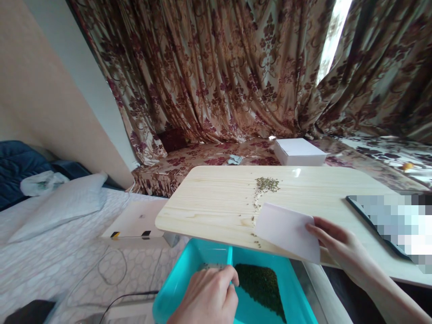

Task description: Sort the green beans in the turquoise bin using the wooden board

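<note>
- Teal container (184, 265) at 6 o'clock of the wooden table (202, 198); green bits (259, 283) piled in the compartment at 3 o'clock of its divider.
- Progress, judged: partial; larger share seen in container, small heap (267, 183) left on table at 11 o'clock of white card (286, 229).
- Scattered trail, pale flecks included, run from heap toward 6 o'clock, not cleared.
- Bits: tiny, dry-looking, olive on table, darker in container; kind cannot be told.
- Card pinched at its 3 o'clock edge between thumb and fingers of right hand (340, 245).
- Left hand (211, 292) curled above container, thumb and index together; anything pinched cannot be told.
</note>
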Action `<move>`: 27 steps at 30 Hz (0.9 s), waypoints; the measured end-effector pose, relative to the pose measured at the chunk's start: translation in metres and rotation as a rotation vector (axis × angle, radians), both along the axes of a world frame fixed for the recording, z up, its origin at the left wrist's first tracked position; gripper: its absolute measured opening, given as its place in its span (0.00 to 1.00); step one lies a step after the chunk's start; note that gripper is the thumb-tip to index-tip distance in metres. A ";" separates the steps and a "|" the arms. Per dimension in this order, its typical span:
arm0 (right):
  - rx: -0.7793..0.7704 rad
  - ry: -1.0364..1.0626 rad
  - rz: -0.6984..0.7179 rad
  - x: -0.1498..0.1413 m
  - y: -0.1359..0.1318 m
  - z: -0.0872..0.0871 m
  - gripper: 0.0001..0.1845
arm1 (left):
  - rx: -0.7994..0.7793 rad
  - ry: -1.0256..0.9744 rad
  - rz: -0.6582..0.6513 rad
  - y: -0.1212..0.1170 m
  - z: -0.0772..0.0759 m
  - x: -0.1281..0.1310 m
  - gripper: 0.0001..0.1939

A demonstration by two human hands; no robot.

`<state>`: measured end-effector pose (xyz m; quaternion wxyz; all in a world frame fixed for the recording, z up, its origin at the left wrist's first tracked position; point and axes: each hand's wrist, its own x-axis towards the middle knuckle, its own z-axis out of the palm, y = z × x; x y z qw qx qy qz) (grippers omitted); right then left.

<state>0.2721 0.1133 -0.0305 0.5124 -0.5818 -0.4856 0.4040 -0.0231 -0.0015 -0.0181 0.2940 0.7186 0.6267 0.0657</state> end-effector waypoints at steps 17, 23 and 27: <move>0.031 -0.090 0.067 -0.001 0.002 -0.004 0.20 | 0.015 -0.001 0.003 -0.001 -0.003 -0.002 0.16; 0.023 -0.120 0.101 -0.003 -0.008 -0.009 0.23 | 0.005 0.008 0.011 -0.001 0.001 -0.004 0.16; 0.030 -0.151 0.142 -0.012 -0.008 -0.003 0.23 | 0.000 0.014 0.036 -0.002 0.002 -0.009 0.16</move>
